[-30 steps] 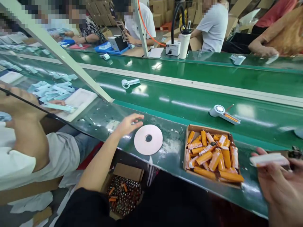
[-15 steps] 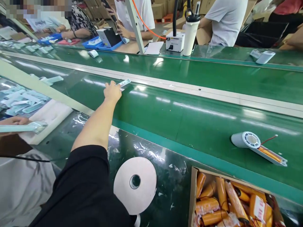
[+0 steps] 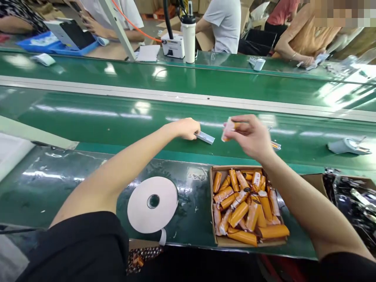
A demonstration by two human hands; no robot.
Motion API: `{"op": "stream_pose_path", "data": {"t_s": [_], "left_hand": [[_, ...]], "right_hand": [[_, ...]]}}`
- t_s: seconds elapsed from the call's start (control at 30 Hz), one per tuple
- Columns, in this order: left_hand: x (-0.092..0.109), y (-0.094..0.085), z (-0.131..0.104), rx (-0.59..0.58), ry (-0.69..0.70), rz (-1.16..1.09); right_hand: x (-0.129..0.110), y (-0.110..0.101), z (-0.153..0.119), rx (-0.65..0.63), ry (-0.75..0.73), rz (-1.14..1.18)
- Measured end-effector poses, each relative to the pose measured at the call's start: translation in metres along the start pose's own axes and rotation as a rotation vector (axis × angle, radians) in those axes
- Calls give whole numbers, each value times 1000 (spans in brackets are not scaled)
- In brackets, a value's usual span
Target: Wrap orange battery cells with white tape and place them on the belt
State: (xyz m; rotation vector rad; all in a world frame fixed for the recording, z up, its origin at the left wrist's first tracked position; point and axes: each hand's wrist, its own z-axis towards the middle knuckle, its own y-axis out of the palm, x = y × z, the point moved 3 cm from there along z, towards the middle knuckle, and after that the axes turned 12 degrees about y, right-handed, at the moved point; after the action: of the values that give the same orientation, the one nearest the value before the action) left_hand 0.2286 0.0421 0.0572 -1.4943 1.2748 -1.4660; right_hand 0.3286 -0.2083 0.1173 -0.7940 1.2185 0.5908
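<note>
Over the green belt (image 3: 117,129), my left hand (image 3: 189,128) is closed on one end of a pale grey plastic housing (image 3: 206,137), whose open channel points right. Just right of it, my right hand (image 3: 249,135) pinches an orange battery with a white label (image 3: 228,129); the two parts are apart. Below sits a cardboard box (image 3: 214,235) full of orange wrapped batteries (image 3: 239,214). Partly behind my right wrist lies another housing (image 3: 276,145) with orange inside. A further grey unit (image 3: 343,145) rests on the belt at the right.
A white tape roll (image 3: 139,207) lies on the dark green bench left of the box. A box of black parts (image 3: 355,199) stands at the right. A slanted pale post (image 3: 38,131) crosses at left. Across the belts are people, a white cup (image 3: 188,41) and blue trays (image 3: 38,42).
The view has turned right. My left hand has drawn back from the far left with the housing. My right hand has come into view holding a battery.
</note>
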Motion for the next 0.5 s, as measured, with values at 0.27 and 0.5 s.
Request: {"op": "stream_pose_path", "data": {"t_s": [0.27,0.5], "left_hand": [[13,5,-6,165,-206,-107],[26,19,9,299,-382,-93]], "right_hand": [[46,44,51,-209,16,-530],[50,53,46,-353,-19,-1209]]}}
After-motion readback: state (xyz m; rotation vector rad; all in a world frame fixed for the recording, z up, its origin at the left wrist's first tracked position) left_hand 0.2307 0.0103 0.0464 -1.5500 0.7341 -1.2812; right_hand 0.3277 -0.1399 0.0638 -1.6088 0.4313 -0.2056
